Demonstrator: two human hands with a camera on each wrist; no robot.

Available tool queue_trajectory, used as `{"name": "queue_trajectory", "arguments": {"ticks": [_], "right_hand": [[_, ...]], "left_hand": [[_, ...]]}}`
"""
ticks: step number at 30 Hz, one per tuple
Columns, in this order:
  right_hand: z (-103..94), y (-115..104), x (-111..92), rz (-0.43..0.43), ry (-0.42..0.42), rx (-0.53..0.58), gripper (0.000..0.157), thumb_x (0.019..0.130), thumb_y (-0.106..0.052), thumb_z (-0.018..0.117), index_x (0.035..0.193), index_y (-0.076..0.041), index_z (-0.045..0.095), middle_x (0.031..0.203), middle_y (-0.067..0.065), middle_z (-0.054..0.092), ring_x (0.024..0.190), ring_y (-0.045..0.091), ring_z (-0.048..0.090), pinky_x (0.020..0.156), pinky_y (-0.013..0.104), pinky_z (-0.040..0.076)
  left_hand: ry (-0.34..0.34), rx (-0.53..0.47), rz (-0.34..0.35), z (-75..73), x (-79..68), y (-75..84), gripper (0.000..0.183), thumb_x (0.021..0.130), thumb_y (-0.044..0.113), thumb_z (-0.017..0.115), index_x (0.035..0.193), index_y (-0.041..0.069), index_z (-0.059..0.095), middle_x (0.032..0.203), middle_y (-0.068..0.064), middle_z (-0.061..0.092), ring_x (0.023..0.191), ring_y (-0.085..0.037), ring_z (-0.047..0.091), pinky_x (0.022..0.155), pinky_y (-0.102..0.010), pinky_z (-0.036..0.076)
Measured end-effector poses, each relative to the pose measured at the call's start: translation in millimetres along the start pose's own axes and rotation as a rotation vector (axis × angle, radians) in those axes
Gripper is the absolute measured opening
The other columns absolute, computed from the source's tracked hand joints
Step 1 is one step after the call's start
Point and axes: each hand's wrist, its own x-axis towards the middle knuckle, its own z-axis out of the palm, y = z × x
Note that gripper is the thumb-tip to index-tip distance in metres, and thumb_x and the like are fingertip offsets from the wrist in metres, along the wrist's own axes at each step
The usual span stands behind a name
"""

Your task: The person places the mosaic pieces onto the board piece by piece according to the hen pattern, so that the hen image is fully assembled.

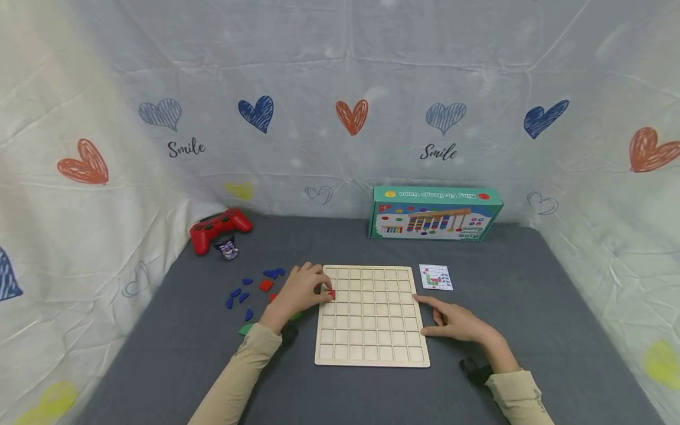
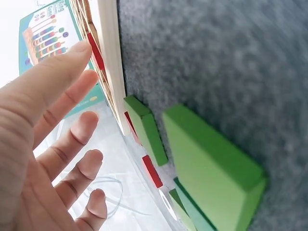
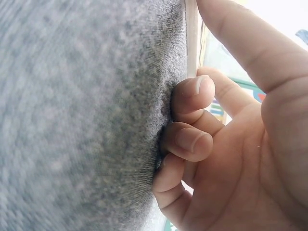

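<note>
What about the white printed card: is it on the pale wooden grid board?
No, the white printed card lies on the grey tabletop, right of the pale wooden grid board.

grid board [image 1: 369, 323] of wood, smooth and matt. table covering [image 1: 372, 396] of matt, rough-looking cloth; backdrop [image 1: 345, 159] of creased sheeting, faintly glossy. controller [image 1: 219, 225] of smooth plastic.

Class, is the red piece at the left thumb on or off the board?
On: in the head view, the red piece lies in the leftmost column of the board.
</note>
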Motion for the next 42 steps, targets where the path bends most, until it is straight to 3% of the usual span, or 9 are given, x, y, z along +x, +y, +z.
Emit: {"name": "queue_trajectory", "arguments": {"ticks": [5,18,28,42], "right_hand": [[-0.1,0,0,-0.003,-0.003,0.006,0.072,0.082,-0.039,0.068,0.142,-0.015,0.037,0.063,-0.007,0.043,0.048,0.001,0.032,0.048,0.018,0.029],[-0.1,0,0,-0.007,0.005,-0.003,0.072,0.082,-0.04,0.068,0.142,-0.014,0.037,0.063,-0.008,0.043,0.049,0.0,0.033,0.048,0.018,0.029],[1.5,1,-1,-0.006,0.006,0.005,0.071,0.082,-0.039,0.068,0.141,-0.014,0.038,0.064,-0.008,0.043,0.05,0.001,0.033,0.049,0.018,0.029],[0.1,-1,-2,-0.026,0.019,0.019,0.07,0.082,-0.037,0.068,0.141,-0.012,0.038,0.063,-0.006,0.043,0.05,0.001,0.033,0.048,0.019,0.029]], "left_hand": [[-0.004,0.01,0.009,0.5,-1.1,0.1,0.011,0.076,0.038,0.074,0.077,0.031,0.067,0.084,0.007,0.051,0.075,-0.011,0.035,0.071,-0.034,0.03],[-0.002,-0.012,0.012,-5.2,-3.6,1.3,0.01,0.078,0.036,0.073,0.084,0.028,0.071,0.086,0.005,0.053,0.075,-0.012,0.035,0.069,-0.033,0.028],[0.007,0.009,-0.018,-12.7,-10.4,-13.7,0.015,0.076,0.035,0.075,0.089,0.028,0.071,0.089,0.007,0.055,0.08,-0.012,0.041,0.074,-0.037,0.033],[-0.049,0.007,-0.055,-28.6,-13.7,-36.7,0.021,0.075,0.031,0.076,0.095,0.026,0.072,0.097,0.005,0.058,0.086,-0.016,0.044,0.077,-0.041,0.035]]}}
